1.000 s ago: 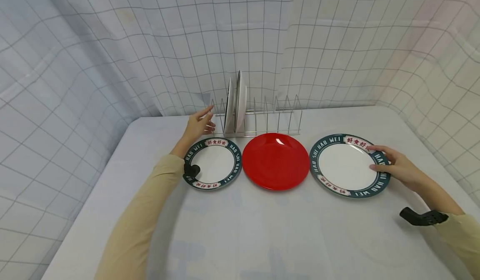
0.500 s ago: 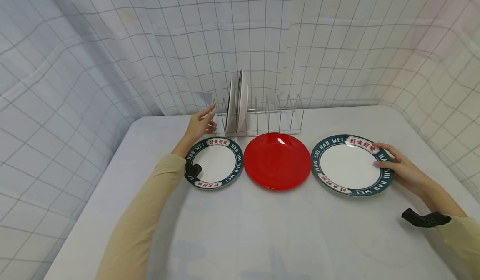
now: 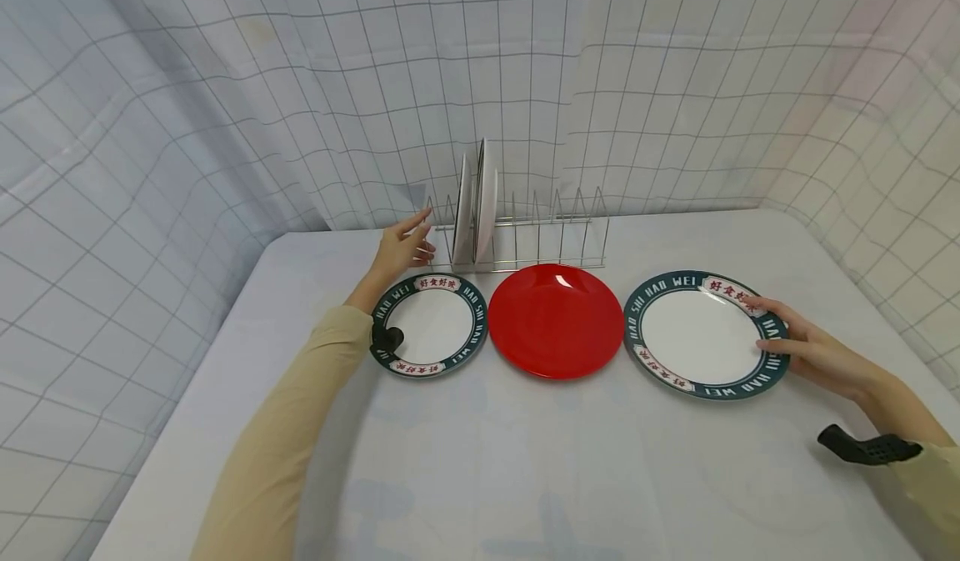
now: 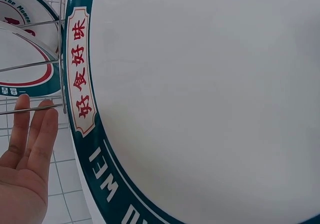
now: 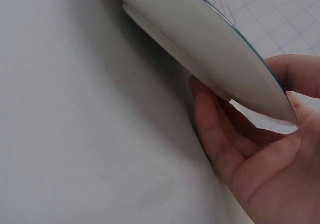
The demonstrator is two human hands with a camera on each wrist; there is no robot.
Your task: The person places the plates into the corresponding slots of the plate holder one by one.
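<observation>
My right hand [image 3: 817, 354] grips the right rim of a large white oval plate [image 3: 697, 336] with a green lettered border. Thumb and fingers sit on opposite faces of it; in the right wrist view, fingers [image 5: 215, 119] lie under the raised edge of the plate [image 5: 220, 48]. My left hand [image 3: 401, 248] is at the left end of a wire dish rack [image 3: 551, 223], its fingers [image 4: 42, 139] extended and at a wire. Two plates [image 3: 486, 211] stand upright in the rack, near that hand. Below my left wrist lies a smaller green-rimmed plate [image 3: 431, 328].
A red plate [image 3: 556, 321] lies between the two green-rimmed plates, in front of the rack. White cloth covers the table [image 3: 525, 461]. A checked curtain [image 3: 480, 69] hangs behind and along both sides.
My right hand and forearm have shifted slightly to the right, and the large plate has moved a little right and turned slightly. My left hand stays at the rack.
</observation>
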